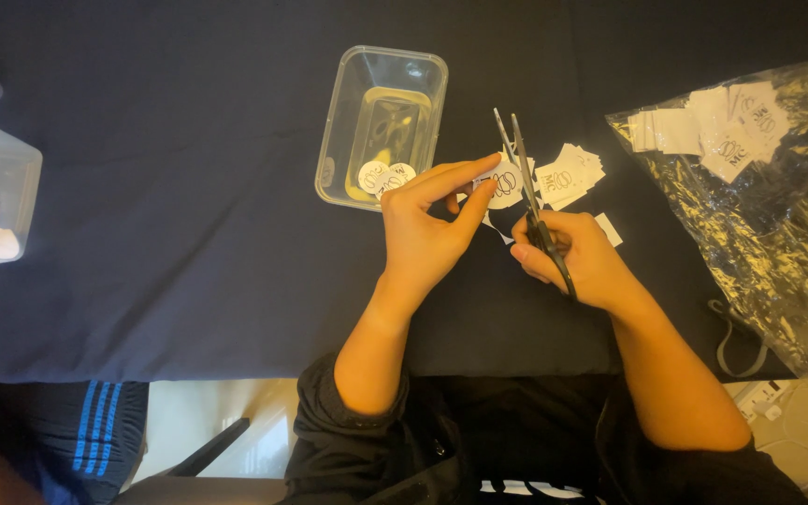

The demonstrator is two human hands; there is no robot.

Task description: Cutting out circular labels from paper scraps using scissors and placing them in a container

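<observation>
Paper label [505, 183] pinched by left fingers [460, 187], scissors [527, 192] cutting.

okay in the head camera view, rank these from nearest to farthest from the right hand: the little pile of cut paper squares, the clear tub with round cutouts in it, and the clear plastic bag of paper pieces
From the right hand:
1. Pile of paper squares, on the dark cloth just beyond the hand.
2. Clear plastic bag, off to the right; bag and tub are not far apart in rank.
3. Clear tub, up and left, past the left hand.
</observation>
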